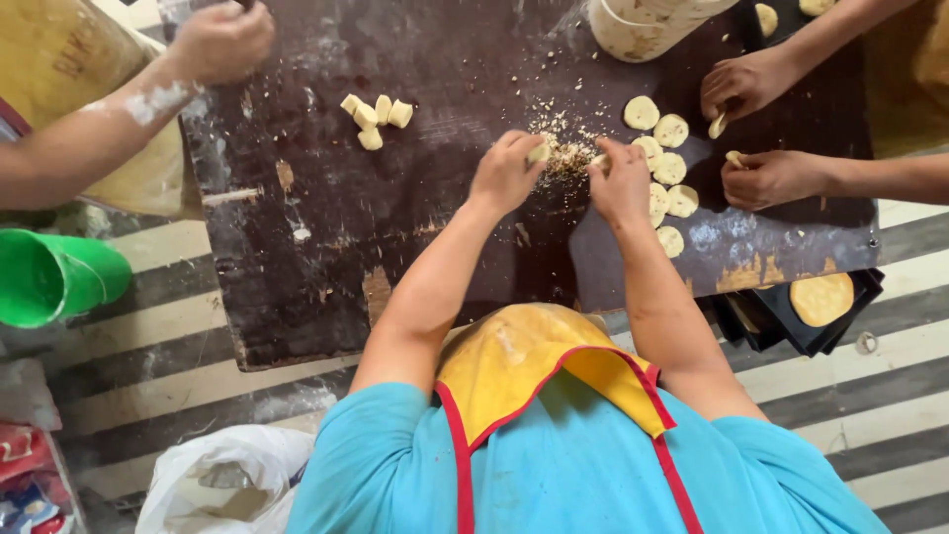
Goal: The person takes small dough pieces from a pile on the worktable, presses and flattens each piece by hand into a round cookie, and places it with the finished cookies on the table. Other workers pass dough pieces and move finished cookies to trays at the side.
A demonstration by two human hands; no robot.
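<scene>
Two hands work over a heap of crumbs (565, 156) near the far middle of the dark board (326, 247). The left hand (506, 173) lies just left of the heap, the right hand (621, 180) just right of it, so the crumbs sit between the fingertips, about equally near to each. Both forearms reach forward from the body and converge on that spot, wrists bent down.

Left fingers are pinched shut on a small pale dough piece (539, 152) at the heap's left edge. Right fingers curl together at the heap's right edge and seem to pinch a small bit of dough; what exactly they grip I cannot tell.

Flattened dough discs (670, 168) lie in a loose column just right of the right hand, running from far to near. A cluster of dough lumps (374, 113) sits well to the left of the left hand.

Other people's hands are in view: one floury hand (219, 42) at the far left corner, and two hands (756, 84) at the right edge shaping dough. A green bucket (49, 277) stands off the board at left, a black tray (801, 321) with one disc at near right
</scene>
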